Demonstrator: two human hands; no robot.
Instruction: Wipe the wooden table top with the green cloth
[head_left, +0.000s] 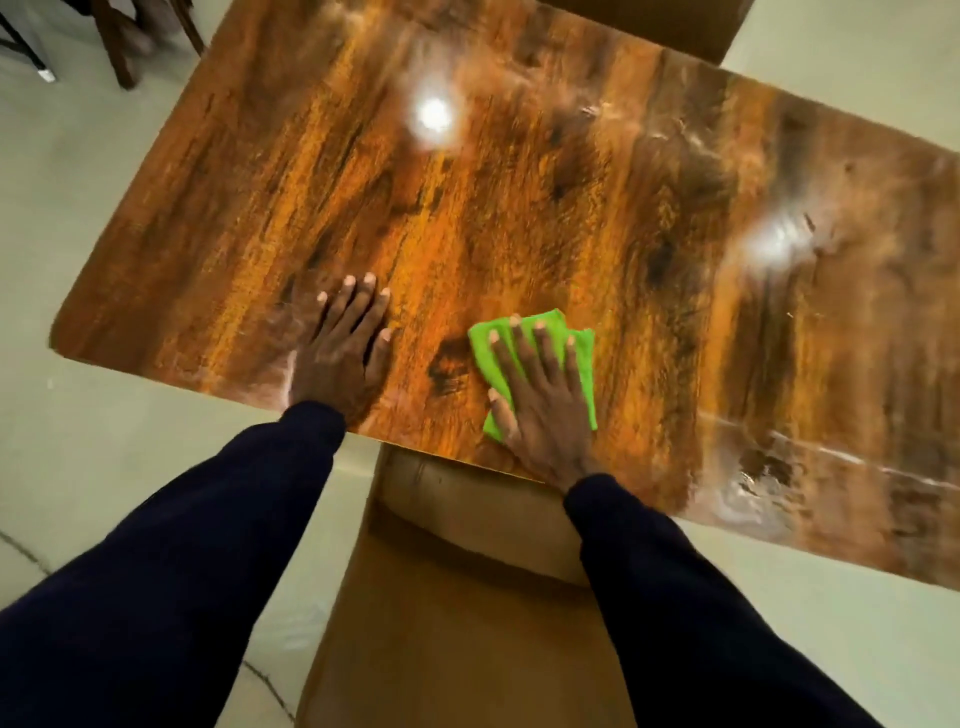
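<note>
The glossy wooden table top (519, 218) fills most of the view, with lamp glare on it. A folded green cloth (574, 345) lies near the table's front edge. My right hand (540, 395) presses flat on the cloth with straight, spread fingers. My left hand (340, 343) rests flat on the bare wood to the left of the cloth, fingers straight. Both arms wear dark sleeves.
A wooden chair (457, 597) stands under the front edge of the table, between my arms. Another chair (124, 47) shows at the top left, and a brown one (675, 26) at the far side. Pale tiled floor (78, 182) surrounds the table. Dull smears mark the table's right part.
</note>
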